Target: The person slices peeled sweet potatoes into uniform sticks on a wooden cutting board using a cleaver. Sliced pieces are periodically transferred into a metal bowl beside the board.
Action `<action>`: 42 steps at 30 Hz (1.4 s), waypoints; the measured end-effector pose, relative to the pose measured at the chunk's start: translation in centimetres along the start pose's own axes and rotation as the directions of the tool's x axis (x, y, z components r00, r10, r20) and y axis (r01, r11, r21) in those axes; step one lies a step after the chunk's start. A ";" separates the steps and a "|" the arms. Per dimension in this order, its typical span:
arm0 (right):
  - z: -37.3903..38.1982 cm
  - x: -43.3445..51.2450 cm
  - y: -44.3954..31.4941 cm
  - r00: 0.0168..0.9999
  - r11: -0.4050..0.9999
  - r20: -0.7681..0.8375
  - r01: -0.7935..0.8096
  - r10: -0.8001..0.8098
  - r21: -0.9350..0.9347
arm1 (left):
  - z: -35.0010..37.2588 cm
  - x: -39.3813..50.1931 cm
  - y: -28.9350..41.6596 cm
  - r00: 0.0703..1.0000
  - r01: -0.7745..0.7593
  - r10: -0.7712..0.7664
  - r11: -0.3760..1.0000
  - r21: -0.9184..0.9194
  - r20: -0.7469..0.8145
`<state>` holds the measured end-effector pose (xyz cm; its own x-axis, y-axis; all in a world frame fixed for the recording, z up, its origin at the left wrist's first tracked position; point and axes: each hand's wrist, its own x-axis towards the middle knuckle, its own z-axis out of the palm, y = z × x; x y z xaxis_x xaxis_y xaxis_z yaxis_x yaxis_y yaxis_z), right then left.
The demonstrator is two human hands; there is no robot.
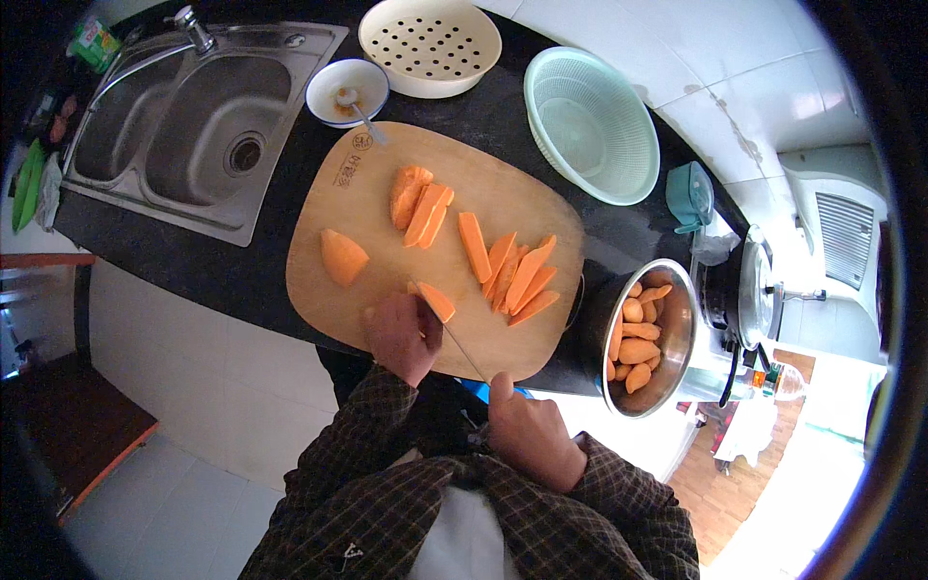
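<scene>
My right hand [533,435] grips the handle of a kitchen knife [464,348], whose blade lies along an orange sweet potato piece [436,299] near the front of the wooden cutting board [341,174]. My left hand [403,335] rests against that piece, fingers bent beside the blade. To its upper left lies a sweet potato chunk [343,257]. Higher up, another chunk [409,196] sits beside a few thick cut slices [429,215]. Several long sweet potato sticks [515,274] lie in a loose group on the board's right side.
A steel bowl [685,341] of peeled sweet potatoes stands right of the board. Behind are a green colander basket [591,127], a cream perforated basket [431,47] and a white bowl [373,80] with a spoon. A double steel sink [264,145] is at left, a lidded pot [755,290] at right.
</scene>
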<state>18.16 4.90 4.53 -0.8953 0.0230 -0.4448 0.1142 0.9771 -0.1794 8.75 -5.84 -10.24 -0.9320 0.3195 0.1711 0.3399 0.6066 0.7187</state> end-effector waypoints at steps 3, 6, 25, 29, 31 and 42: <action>-0.2 0.5 0.0 0.996 0.990 0.082 -0.049 0.038 0.129 | 0.1 -0.1 -0.1 0.991 -0.066 0.081 0.987 0.146 -0.104; 2.5 1.9 0.7 0.997 0.988 -0.071 0.009 0.003 0.156 | 0.0 -0.1 0.0 0.987 -0.081 0.102 0.982 0.172 -0.121; 0.9 -0.2 -0.1 0.991 0.935 0.061 -0.134 0.121 0.328 | 0.0 0.1 -0.5 0.977 -0.139 0.164 0.975 0.173 -0.135; 0.2 0.0 -0.2 0.977 0.920 0.151 -0.193 0.149 0.341 | 0.0 -0.1 -0.7 0.981 -0.131 0.156 0.971 0.200 -0.114; -0.1 0.1 -0.1 0.968 0.906 0.187 -0.227 0.169 0.357 | -0.1 0.0 -0.5 0.977 -0.142 0.169 0.970 0.197 -0.128; 1.3 1.1 -0.5 0.966 0.901 0.173 -0.244 0.193 0.357 | -0.1 -0.1 -0.8 0.977 -0.151 0.175 0.971 0.183 -0.119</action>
<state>17.66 4.14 3.03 -0.7683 0.1739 -0.6161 0.4752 0.7997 -0.3669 8.55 -6.46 -10.74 -0.8665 0.3321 0.3727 0.4943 0.6743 0.5486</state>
